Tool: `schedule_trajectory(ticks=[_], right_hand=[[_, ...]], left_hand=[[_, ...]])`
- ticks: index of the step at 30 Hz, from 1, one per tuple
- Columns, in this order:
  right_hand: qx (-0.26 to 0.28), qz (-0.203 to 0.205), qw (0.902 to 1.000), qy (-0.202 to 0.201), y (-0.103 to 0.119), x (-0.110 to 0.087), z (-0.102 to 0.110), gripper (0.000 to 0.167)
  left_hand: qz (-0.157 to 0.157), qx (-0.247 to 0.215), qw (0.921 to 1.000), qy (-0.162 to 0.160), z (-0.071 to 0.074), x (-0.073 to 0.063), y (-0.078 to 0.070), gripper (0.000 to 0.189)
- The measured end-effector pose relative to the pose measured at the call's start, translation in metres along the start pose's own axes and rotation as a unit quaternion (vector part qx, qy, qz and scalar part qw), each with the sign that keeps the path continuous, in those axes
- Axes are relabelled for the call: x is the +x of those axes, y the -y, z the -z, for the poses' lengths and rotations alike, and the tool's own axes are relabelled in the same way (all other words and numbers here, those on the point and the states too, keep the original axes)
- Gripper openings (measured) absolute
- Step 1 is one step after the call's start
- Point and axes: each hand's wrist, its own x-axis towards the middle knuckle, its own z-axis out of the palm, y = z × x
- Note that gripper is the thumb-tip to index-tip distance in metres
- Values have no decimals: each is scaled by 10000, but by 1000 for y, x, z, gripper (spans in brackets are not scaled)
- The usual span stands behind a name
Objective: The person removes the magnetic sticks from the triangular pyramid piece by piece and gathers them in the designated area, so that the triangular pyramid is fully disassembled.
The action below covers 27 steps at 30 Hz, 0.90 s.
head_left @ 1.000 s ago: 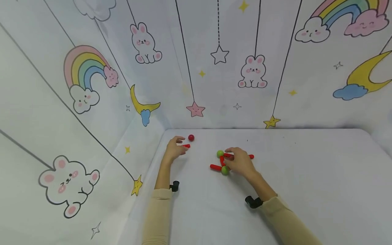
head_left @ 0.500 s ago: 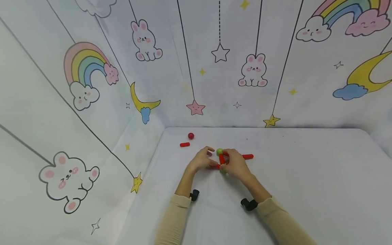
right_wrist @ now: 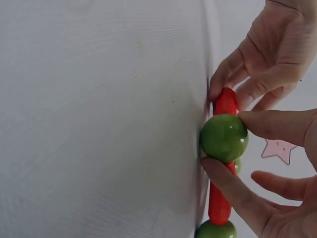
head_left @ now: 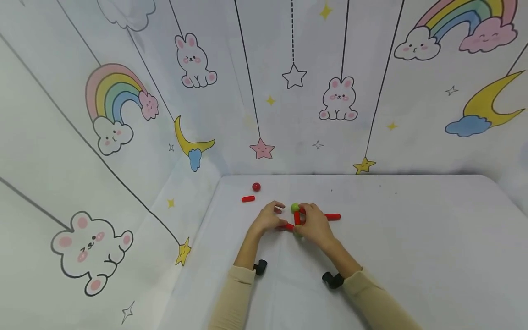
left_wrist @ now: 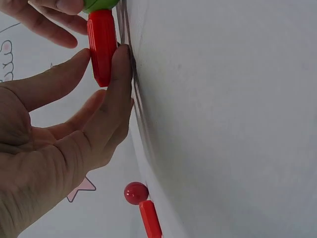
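Observation:
My left hand [head_left: 267,218] pinches the free end of a red rod [left_wrist: 101,49] between thumb and finger. The rod's other end meets a green ball [right_wrist: 224,138], which my right hand [head_left: 315,225] holds between thumb and index finger. In the head view another red rod [head_left: 297,217] runs from there toward a second green ball [head_left: 295,207] at the back. A further red rod [head_left: 332,217] shows right of my right hand, which hides part of the group. In the right wrist view one more green ball [right_wrist: 216,229] sits at the bottom edge.
A loose red ball [head_left: 256,187] and a loose short red rod [head_left: 248,199] lie at the back left of the white table [head_left: 412,238]. Behind and to the left stand white walls [head_left: 313,160] printed with rabbits, stars and rainbows.
My left hand has moved right, away from the loose red rod at the back left, onto the rod of the group. The right hand has shifted slightly left onto the near green ball.

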Motion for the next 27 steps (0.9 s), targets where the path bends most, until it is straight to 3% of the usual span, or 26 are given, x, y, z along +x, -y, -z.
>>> schedule_trajectory(ticks=[13,27], right_hand=[[135,-308,9994,-74,5,-3,-2,77],[192,-327,9993,-62,6,-3,0,76]], left_hand=[[47,-522,9981,313,12,2,10,59],[121,-1041,9934,458,18,3,12,67]])
